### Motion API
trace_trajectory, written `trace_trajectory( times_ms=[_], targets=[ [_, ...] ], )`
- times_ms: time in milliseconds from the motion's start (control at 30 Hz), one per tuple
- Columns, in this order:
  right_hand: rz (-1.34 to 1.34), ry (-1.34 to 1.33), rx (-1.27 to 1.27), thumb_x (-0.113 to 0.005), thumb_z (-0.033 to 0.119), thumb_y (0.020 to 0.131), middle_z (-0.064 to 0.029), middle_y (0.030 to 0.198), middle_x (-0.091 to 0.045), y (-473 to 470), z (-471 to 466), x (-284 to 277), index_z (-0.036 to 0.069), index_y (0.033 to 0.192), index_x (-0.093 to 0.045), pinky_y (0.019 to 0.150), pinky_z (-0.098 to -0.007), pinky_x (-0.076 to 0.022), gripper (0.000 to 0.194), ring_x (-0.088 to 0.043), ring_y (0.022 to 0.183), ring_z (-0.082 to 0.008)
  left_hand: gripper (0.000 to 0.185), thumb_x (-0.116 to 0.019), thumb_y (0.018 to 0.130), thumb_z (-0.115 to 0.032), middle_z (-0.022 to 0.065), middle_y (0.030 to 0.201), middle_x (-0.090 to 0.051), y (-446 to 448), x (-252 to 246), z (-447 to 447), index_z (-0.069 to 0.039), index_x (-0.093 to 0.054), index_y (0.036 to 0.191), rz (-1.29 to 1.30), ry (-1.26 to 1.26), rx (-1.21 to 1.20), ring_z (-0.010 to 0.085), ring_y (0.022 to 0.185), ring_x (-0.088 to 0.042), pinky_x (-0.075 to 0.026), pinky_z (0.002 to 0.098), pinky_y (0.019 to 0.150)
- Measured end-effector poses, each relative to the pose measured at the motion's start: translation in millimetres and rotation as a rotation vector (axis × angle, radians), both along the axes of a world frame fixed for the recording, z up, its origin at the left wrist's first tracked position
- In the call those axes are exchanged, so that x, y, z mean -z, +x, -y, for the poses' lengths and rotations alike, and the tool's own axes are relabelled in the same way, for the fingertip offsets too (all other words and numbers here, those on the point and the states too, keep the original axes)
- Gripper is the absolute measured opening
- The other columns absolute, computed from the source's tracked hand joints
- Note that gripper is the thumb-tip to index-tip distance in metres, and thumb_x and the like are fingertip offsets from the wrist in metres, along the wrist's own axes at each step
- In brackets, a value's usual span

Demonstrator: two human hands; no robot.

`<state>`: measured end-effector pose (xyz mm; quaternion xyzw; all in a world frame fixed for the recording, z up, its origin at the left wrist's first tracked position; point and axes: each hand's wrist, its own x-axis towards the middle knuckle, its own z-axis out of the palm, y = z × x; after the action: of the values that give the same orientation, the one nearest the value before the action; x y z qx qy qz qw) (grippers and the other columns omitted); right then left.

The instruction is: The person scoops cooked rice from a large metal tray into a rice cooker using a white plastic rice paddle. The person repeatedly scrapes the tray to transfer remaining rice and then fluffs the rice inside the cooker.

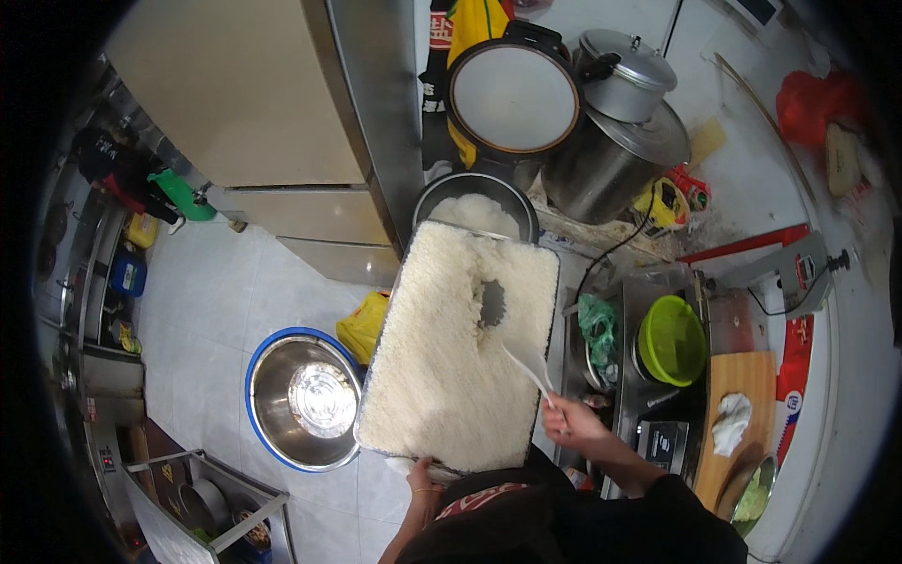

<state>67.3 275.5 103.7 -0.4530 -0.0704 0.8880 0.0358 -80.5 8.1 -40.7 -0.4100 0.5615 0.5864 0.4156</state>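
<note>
A rectangular metal tray full of white rice (pixel 437 338) lies before me, its near edge against my body. My left hand (pixel 425 478) grips that near edge, with a white cloth (pixel 402 465) beside the fingers. In my right hand (pixel 576 423) is a white rice paddle (pixel 527 363), its blade over the rice near the tray's right side. A hollow in the rice (pixel 492 303) bares the grey tray bottom. Under the far edge of the tray sits a round dark pot (pixel 527 204) with white rice (pixel 473 211) in it.
On the floor to the left stands a blue-rimmed steel basin (pixel 271 402) near a yellow bag (pixel 363 328). At right are a green bowl (pixel 673 342), a scale (pixel 662 448) and a wooden board (pixel 733 381). A pressure cooker (pixel 627 84) tops a large stockpot (pixel 599 166). A person (pixel 116 173) stands far left.
</note>
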Motion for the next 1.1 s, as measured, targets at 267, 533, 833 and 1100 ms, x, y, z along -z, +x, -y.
trace_trajectory(
  times_ms=[267, 533, 833, 1100],
  targets=[
    [0.076, -0.053, 0.250, -0.040, 0.030, 0.090, 0.0047, 0.053, -0.035, -12, 26, 37, 0.010, 0.081, -0.045, 0.034, -0.0229, -0.0235, 0.023, -0.033, 0.041, -0.0077, 0.027, -0.053, 0.069, -0.012, 0.0161, 0.080, -0.056, -5, 21, 6, 0.004, -0.052, 0.090, -0.094, -0.012, 0.024, 0.0321, 0.066, -0.057, -0.050, 0.0444, 0.055],
    [0.366, 0.420, 0.135, -0.045, 0.028, 0.089, 0.0019, 0.051, -0.041, -69, -53, 95, 0.007, 0.073, -0.047, 0.031, -0.0229, -0.0225, 0.026, -0.035, 0.037, -0.0084, 0.030, -0.055, 0.064, -0.003, 0.0155, 0.082, -0.056, -8, 1, 0, 0.008, -0.051, 0.092, -0.068, -0.016, 0.013, 0.0317, 0.069, -0.057, -0.049, 0.0429, 0.060],
    [0.291, 0.673, 0.003, -0.045, 0.030, 0.089, 0.0003, 0.050, -0.041, -70, -75, 76, 0.005, 0.074, -0.046, 0.030, -0.0234, -0.0208, 0.029, -0.034, 0.034, -0.0092, 0.029, -0.055, 0.066, -0.008, 0.0147, 0.075, -0.057, 1, 12, -1, 0.005, -0.052, 0.092, -0.124, -0.087, 0.034, 0.0307, 0.060, -0.057, -0.048, 0.0424, 0.051],
    [0.094, 0.712, -0.102, -0.044, 0.029, 0.088, 0.0005, 0.049, -0.039, -105, -117, 55, 0.005, 0.074, -0.046, 0.029, -0.0232, -0.0203, 0.028, -0.032, 0.034, -0.0082, 0.030, -0.054, 0.068, -0.009, 0.0164, 0.080, -0.056, 10, 24, 9, 0.005, -0.051, 0.094, -0.091, 0.008, -0.064, 0.0330, 0.066, -0.057, -0.050, 0.0442, 0.055]
  ],
)
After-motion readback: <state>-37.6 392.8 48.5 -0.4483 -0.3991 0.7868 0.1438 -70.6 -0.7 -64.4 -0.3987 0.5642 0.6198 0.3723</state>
